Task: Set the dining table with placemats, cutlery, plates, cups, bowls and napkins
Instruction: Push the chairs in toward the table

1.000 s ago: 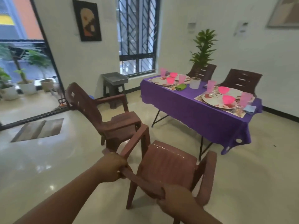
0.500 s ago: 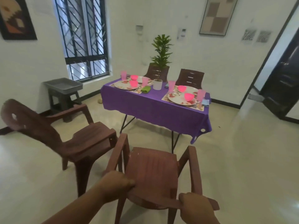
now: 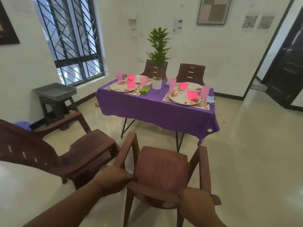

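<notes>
Both hands gripped the top rail of a brown plastic chair [image 3: 161, 167] — the left hand [image 3: 113, 181] curled over its left end, the right hand [image 3: 196, 202] over its right. Beyond it stood the purple-clothed dining table [image 3: 157, 110] — laid with plates [image 3: 183, 97], pink bowls and cups.

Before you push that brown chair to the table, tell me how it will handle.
The brown chair looks like moulded plastic, so probably stiff and light for its size. With the left hand and right hand gripping its backrest top, it may tip forward. On the glossy floor its legs should slide easily.
</notes>
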